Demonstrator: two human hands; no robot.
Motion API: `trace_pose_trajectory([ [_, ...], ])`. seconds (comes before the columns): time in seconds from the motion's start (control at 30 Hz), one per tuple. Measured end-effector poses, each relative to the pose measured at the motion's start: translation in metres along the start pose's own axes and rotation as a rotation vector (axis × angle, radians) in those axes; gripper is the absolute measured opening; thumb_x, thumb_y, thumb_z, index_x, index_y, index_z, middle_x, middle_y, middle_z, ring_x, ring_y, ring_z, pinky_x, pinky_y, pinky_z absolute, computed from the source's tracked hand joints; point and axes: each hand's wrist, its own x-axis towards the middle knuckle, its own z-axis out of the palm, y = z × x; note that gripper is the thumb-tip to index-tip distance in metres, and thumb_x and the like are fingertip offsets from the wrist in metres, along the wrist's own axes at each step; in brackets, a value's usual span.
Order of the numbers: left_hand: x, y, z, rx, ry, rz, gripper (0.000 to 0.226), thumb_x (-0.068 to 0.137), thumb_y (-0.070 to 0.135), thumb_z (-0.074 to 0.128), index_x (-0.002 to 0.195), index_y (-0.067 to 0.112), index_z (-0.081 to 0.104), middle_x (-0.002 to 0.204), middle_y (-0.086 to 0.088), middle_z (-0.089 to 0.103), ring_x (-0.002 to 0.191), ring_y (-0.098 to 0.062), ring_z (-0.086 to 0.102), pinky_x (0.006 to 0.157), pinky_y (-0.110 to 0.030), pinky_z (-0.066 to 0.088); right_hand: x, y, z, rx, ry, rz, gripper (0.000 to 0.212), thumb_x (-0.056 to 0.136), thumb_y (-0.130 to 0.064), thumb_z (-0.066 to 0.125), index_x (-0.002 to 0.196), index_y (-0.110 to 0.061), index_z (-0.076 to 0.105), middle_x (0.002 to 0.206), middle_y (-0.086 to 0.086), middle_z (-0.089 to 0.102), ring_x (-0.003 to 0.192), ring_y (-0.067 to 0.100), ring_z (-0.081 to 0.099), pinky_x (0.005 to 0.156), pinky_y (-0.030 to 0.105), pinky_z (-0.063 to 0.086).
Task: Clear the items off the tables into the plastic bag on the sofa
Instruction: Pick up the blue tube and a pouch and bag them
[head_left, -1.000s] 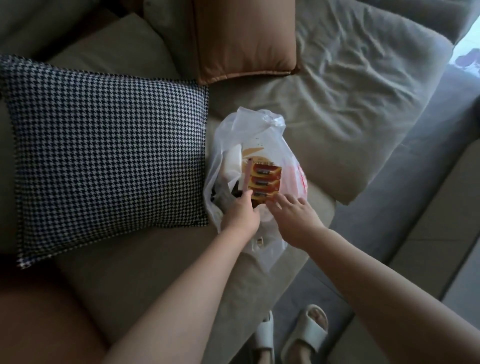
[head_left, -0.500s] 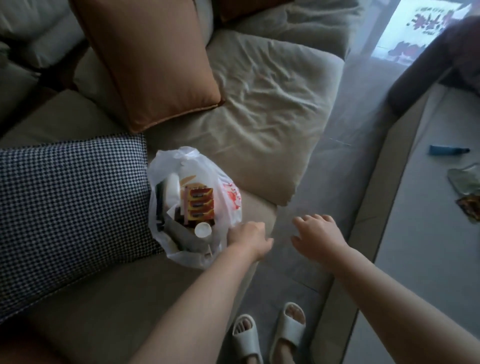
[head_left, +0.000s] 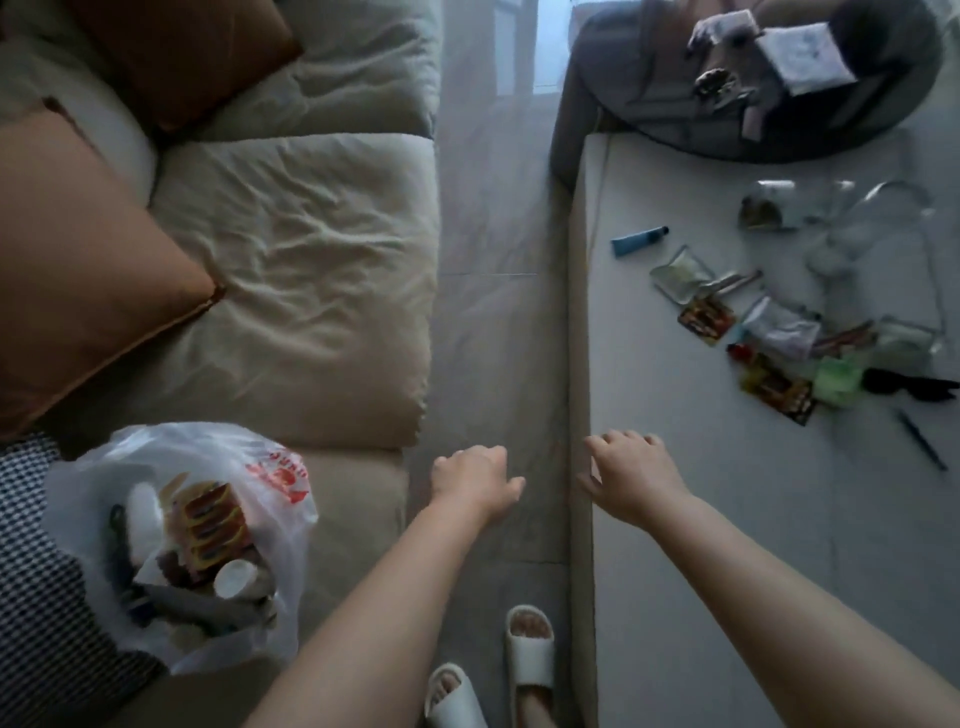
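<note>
Reaching empty, fingers loosely curled, the left hand (head_left: 475, 480) and right hand (head_left: 631, 475) head for the table (head_left: 701, 519) at right; next comes picking an item, perhaps the blue tube (head_left: 639, 241), for the plastic bag (head_left: 260, 499) at lower left.

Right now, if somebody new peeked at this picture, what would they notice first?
Probably the white plastic bag at the lower left on the sofa, stuffed with packets, beside a houndstooth cushion. Next, the jumble of wrappers, a blue tube and dark sunglasses scattered on the pale table at the right. In between, the empty left hand and right hand stretch out, loosely curled.
</note>
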Motion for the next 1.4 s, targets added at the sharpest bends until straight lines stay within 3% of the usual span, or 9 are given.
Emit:
trace_pose_trajectory([
  [0.4,0.059,0.112,-0.046,0.161,-0.041,0.228,0.045,0.092,0.046,0.045,0.127,0.019,0.053,0.133,-0.007,0.055,0.124,-0.027,0.051,0.099,-0.039,0.042,0.001,0.102,-0.015,0.254,0.073,0.33,0.046,0.092,-0.044,0.045,0.13,-0.019,0.043,0.126,0.004,0.057,0.116,0.026,0.051,0.096,0.04,0.04],
  [0.77,0.147,0.109,-0.104,0.233,-0.134,0.314,0.038,0.092,0.041,0.047,0.123,0.022,0.055,0.127,-0.003,0.059,0.12,-0.024,0.054,0.095,-0.034,0.047,0.053,0.116,-0.026,0.542,-0.032,0.658,0.047,0.094,-0.038,0.044,0.136,-0.018,0.04,0.134,0.005,0.053,0.123,0.026,0.049,0.099,0.038,0.039],
  [1.03,0.202,0.137,-0.142,0.309,-0.159,0.348,0.034,0.091,0.039,0.047,0.118,0.022,0.058,0.124,-0.004,0.061,0.118,-0.025,0.055,0.093,-0.034,0.048,0.111,0.134,-0.055,0.641,0.015,0.655,0.045,0.093,-0.035,0.045,0.134,-0.017,0.042,0.133,0.006,0.053,0.122,0.027,0.049,0.099,0.039,0.039],
  [1.4,0.298,0.211,-0.169,0.341,-0.155,0.371,0.038,0.092,0.039,0.047,0.126,0.025,0.055,0.128,-0.002,0.06,0.119,-0.022,0.054,0.094,-0.033,0.048,0.182,0.219,-0.076,0.669,0.006,0.634,0.04,0.094,-0.032,0.043,0.131,-0.017,0.043,0.134,0.006,0.05,0.123,0.026,0.046,0.099,0.036,0.037],
])
